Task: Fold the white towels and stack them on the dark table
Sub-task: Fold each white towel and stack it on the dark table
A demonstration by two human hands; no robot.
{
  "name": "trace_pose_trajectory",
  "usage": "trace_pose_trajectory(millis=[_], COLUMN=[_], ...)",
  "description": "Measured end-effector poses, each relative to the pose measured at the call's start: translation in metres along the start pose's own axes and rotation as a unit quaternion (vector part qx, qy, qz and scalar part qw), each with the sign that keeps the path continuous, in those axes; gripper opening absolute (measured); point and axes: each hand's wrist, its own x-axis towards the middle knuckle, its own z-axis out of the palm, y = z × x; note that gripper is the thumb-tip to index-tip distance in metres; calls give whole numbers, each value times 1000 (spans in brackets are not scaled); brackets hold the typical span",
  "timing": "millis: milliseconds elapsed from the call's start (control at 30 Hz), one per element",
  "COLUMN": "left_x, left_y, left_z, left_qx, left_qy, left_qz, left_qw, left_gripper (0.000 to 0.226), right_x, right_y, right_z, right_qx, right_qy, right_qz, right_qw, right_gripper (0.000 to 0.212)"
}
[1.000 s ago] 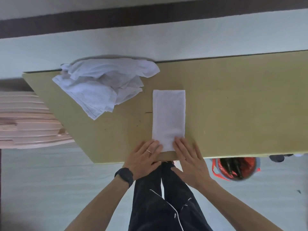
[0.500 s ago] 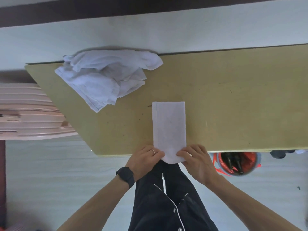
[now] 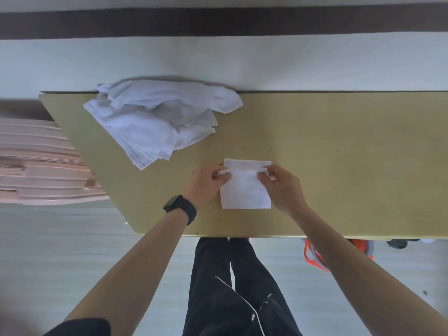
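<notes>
Your left hand (image 3: 208, 183) pinches L corner of folded towel (image 3: 244, 192) top flap, right hand (image 3: 281, 187) pinches R corner. Towel lies nr near edge of surface (image 3: 339, 166), mid-width. Loose towel pile (image 3: 155, 120) at far-left corner, overhanging far edge. Wide run of surface right of towel.

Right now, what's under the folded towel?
The folded towel lies on the table; its lower layer peeks out at the far edge. Anything else beneath is hidden.
</notes>
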Motion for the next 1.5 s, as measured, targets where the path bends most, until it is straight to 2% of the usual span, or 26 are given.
trace_pose_trajectory(millis=[67,133,233,367,733,933,1000,1067,1133,1200,1300,1400,1500], left_x=[10,15,18,21,33,32,26,20,14,11,13,18,22], left_y=[3,10,18,22,36,39,38,28,15,4,-8,-17,-25], left_z=[0,-1,2,7,11,13,15,21,31,41,52,53,51], left_qx=[-48,-69,-38,-12,52,83,170,297,338,350,379,382,391], left_qy=[28,62,88,108,103,116,133,165,176,157,124,88,63], left_qz=[-21,-27,-18,3,13,7,53,158,248,292,279,236,223], left_qw=[998,995,995,994,993,990,975,927,891,876,873,889,891], left_gripper=[28,26,26,28,27,27,36,43,47,51,58,63,68], right_x=[7,11,13,17,25,27,25,16,4,-4,-2,7,14], right_y=[-2,-1,0,2,2,-1,0,4,9,17,34,48,56], right_z=[2,4,5,5,5,4,6,9,16,26,44,50,46], right_qx=[12,25,32,23,41,29,-6,-62,-130,-203,-287,-323,-354], right_qy=[17,33,54,84,106,108,128,170,195,184,130,93,64], right_qz=[31,48,49,63,95,111,71,-12,-105,-173,-209,-195,-208], right_qw=[999,998,997,994,989,988,989,983,966,946,926,921,910], right_gripper=[4,12,21,19,11,14,20,30,37,44,53,60,65])
